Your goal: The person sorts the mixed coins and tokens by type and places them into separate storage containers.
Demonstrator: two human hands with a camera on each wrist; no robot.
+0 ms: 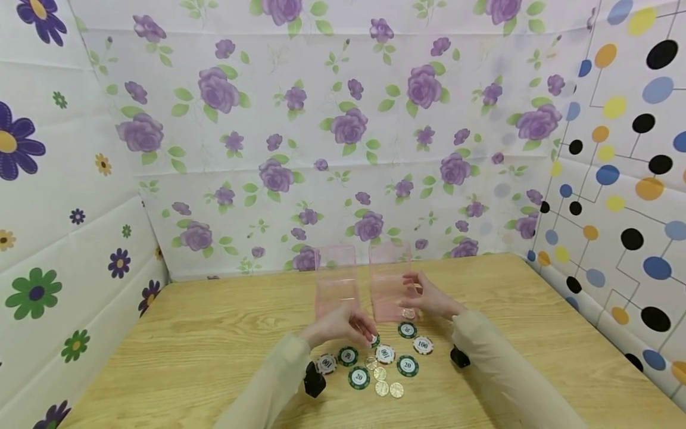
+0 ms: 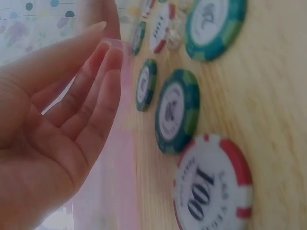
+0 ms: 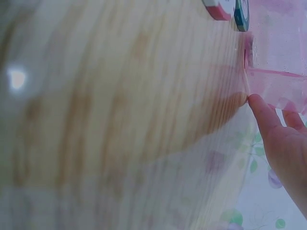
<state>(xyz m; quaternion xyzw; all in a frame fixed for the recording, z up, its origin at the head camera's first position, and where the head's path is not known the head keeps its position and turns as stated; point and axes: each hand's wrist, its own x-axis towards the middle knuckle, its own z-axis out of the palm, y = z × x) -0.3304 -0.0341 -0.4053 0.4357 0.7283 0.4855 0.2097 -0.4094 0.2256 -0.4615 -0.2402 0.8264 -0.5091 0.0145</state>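
Observation:
Two clear pink plastic boxes with raised lids stand side by side: the left box [image 1: 336, 292] and the right box [image 1: 386, 301]. My left hand [image 1: 345, 325] hovers with loosely bent fingers over a green-and-white poker chip [image 1: 375, 340] by the left box's front; nothing shows in its grasp. At the right box's right side is my right hand [image 1: 431, 298], its thumb low against the edge and its fingers spread. A pale gold coin [image 1: 409, 313] lies at that box's front right corner. Close to the left wrist are a red-and-white 100 chip [image 2: 211, 184] and a green chip [image 2: 177, 111].
Several more chips lie loose before the boxes, among them a green 20 chip [image 1: 408, 366] and a white 100 chip [image 1: 423, 345]. Gold coins [image 1: 382, 388] are nearer me. A flowered cloth [image 1: 300, 137] hangs behind the wooden table [image 1: 225, 316].

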